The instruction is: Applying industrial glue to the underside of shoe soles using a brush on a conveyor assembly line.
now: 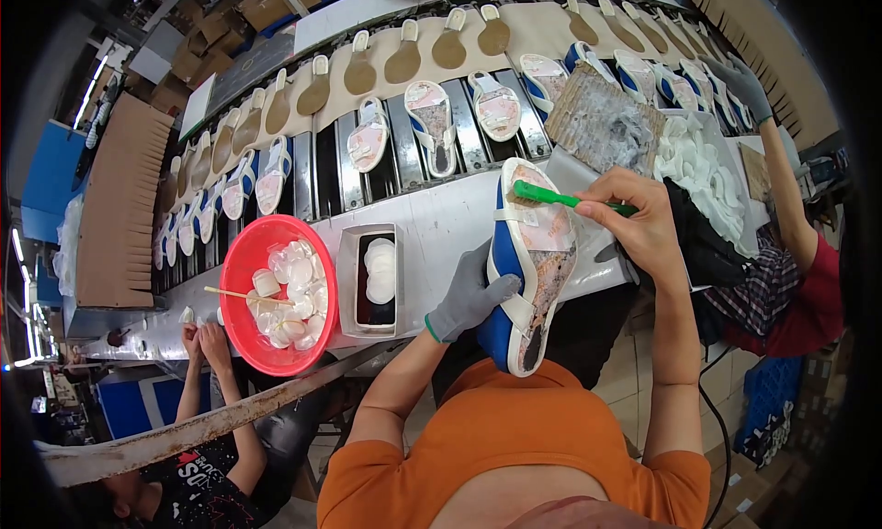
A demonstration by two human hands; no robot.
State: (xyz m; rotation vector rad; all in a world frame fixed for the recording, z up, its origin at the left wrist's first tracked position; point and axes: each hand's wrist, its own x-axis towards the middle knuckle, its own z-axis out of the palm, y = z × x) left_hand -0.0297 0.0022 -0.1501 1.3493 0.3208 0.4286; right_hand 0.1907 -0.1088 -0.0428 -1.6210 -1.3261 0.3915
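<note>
My left hand [469, 295], in a grey glove, is closed around the side of a blue and white sandal [544, 276]. The sandal is held upright with its underside facing me; pale pink and speckled patches show inside the white rim. Bare, my right hand [638, 218] pinches a green-handled brush [565, 198]. Its head lies against the toe part of that underside. To the left stand a red bowl [230, 276] of round white pads with a thin stick in it, and a white box [345, 295] holding more white pads.
Beyond the bench runs a roller conveyor [317, 180] with blue and white sandals, below a beige belt [528, 37] of brown soles. A stained board [602, 115] and a tray of white pieces [703, 166] lie right. Co-workers' arms [790, 189] show right and lower left, past a rusty bar [230, 419].
</note>
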